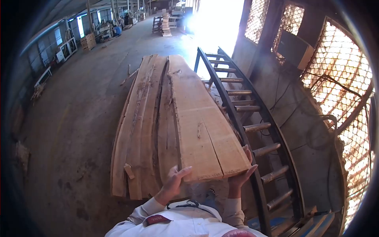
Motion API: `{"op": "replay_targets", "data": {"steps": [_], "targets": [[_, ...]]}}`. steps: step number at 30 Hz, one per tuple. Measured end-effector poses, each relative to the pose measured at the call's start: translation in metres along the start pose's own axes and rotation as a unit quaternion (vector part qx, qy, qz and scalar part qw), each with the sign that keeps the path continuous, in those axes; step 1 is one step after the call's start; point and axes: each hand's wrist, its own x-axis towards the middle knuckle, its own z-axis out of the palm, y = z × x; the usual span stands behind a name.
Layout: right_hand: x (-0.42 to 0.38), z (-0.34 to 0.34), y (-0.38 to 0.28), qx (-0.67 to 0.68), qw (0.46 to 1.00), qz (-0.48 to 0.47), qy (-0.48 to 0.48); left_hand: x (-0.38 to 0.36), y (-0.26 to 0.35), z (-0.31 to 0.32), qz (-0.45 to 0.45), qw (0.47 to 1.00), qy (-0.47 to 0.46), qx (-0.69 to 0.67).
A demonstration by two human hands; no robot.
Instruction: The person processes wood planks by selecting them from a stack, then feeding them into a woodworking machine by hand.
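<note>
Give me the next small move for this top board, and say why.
I'd probably ease the top board sideways toward the rollers, keeping it level. The left hand and right hand are at its near corners, the rollers stand alongside, and a crack reaching the near edge suggests avoiding any twist.

Rough bd. stack [138, 118] w/ wide split plank [205, 138], sm. wood block [129, 171] atop.

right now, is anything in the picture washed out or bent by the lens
head view: the doorway glares white with bluish haze at its left; the large mesh window looks overexposed; the roller frame bows, likely lens distortion; the corners go black
</note>
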Motion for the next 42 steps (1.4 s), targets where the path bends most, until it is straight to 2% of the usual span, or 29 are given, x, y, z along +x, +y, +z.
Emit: {"op": "replay_targets", "data": {"steps": [2, 3, 5, 8, 11, 13, 14, 17, 19, 22, 25, 28, 31, 34, 38, 40, 42], "targets": [[0.047, 0.007, -0.014, -0.139, 0.981, -0.1, -0.095, 0.003, 0.02, 0.04, 0.025, 0.999, 0.042, -0.009], [0.065, 0.008, -0.021, -0.13, 0.981, -0.109, -0.098, 0.005, 0.028, 0.061, 0.027, 0.998, 0.064, -0.007], [0.107, 0.015, -0.035, -0.11, 0.978, -0.143, -0.109, 0.02, 0.04, 0.088, 0.067, 0.997, 0.044, 0.0], [0.164, 0.028, -0.047, 0.028, 0.974, -0.184, -0.126, 0.038, 0.057, 0.13, 0.115, 0.993, 0.021, 0.008], [0.214, 0.041, -0.066, 0.081, 0.968, -0.206, -0.115, 0.055, 0.065, 0.162, 0.132, 0.991, -0.021, -0.008], [0.235, 0.043, -0.075, 0.068, 0.97, -0.231, -0.038, 0.06, 0.063, 0.171, 0.131, 0.988, -0.077, -0.012], [0.243, 0.043, -0.076, 0.061, 0.968, -0.242, -0.004, 0.064, 0.058, 0.176, 0.167, 0.983, -0.074, 0.037], [0.262, 0.013, -0.073, 0.095, 0.966, -0.241, 0.014, 0.075, 0.044, 0.184, 0.258, 0.949, -0.062, 0.169], [0.266, 0.001, -0.074, 0.158, 0.96, -0.23, -0.021, 0.074, 0.033, 0.179, 0.293, 0.924, -0.051, 0.24], [0.268, -0.005, -0.074, 0.174, 0.957, -0.231, -0.017, 0.08, 0.039, 0.185, 0.388, 0.806, -0.023, 0.447], [0.269, -0.013, -0.07, 0.135, 0.96, -0.247, -0.009, 0.097, 0.032, 0.201, 0.431, 0.582, 0.096, 0.683], [0.276, -0.027, -0.062, 0.138, 0.949, -0.281, -0.034, 0.126, 0.034, 0.199, 0.558, 0.515, 0.161, 0.631], [0.277, -0.014, -0.061, 0.094, 0.943, -0.32, -0.02, 0.182, 0.067, 0.199, 0.643, 0.571, -0.136, 0.492], [0.301, -0.007, -0.065, -0.053, 0.907, -0.416, 0.028, 0.204, 0.073, 0.225, 0.666, 0.557, -0.153, 0.473], [0.32, -0.012, -0.064, -0.26, 0.804, -0.534, 0.036, 0.212, 0.084, 0.223, 0.699, 0.518, -0.173, 0.461], [0.321, -0.006, -0.064, -0.164, 0.852, -0.497, 0.004, 0.217, 0.093, 0.224, 0.715, 0.507, -0.178, 0.446], [0.317, -0.006, -0.073, -0.024, 0.91, -0.406, -0.08, 0.216, 0.099, 0.222, 0.719, 0.5, -0.188, 0.445]]}}
